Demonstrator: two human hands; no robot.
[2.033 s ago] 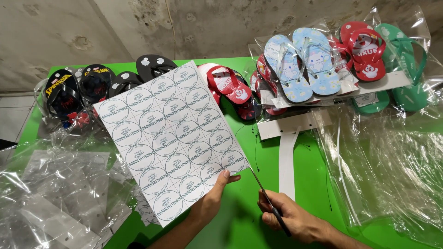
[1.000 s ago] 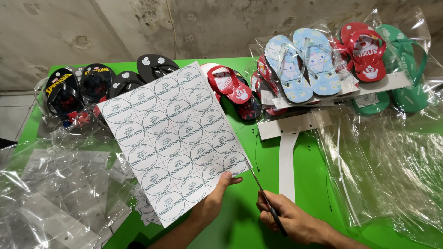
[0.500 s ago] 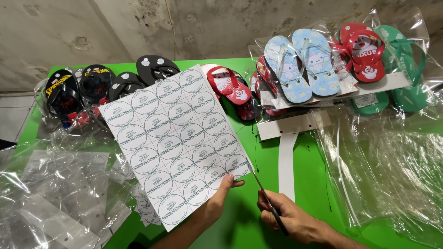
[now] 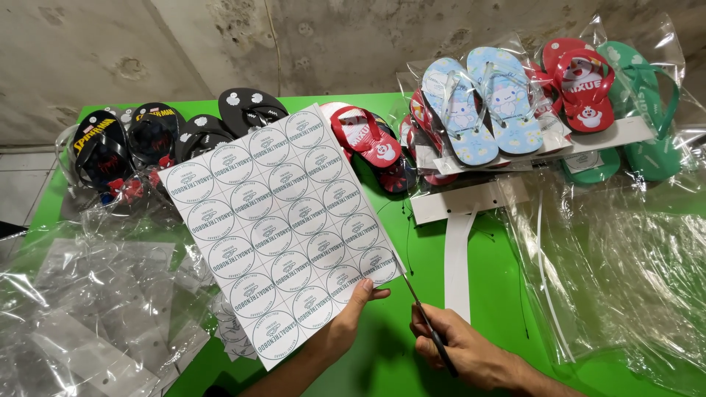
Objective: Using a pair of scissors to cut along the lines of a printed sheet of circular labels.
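Observation:
My left hand [image 4: 346, 323] holds up a white sheet of round printed stickers [image 4: 276, 228] by its lower right edge, tilted over the green table [image 4: 397, 353]. My right hand [image 4: 463, 349] grips a pair of scissors [image 4: 426, 323] whose blades point up toward the sheet's bottom right corner. The blade tips sit right next to that corner.
Black flip-flops [image 4: 140, 140] lie at the back left, red ones [image 4: 364, 136] in the middle, blue [image 4: 478, 103], red and green bagged pairs at the back right on white card strips [image 4: 460, 265]. Clear plastic bags [image 4: 88, 309] pile at the left and at the right [image 4: 632, 279].
The sticker sheet has shifted slightly right and up in my left hand. My right hand with the scissors has stayed by the sheet's lower right corner.

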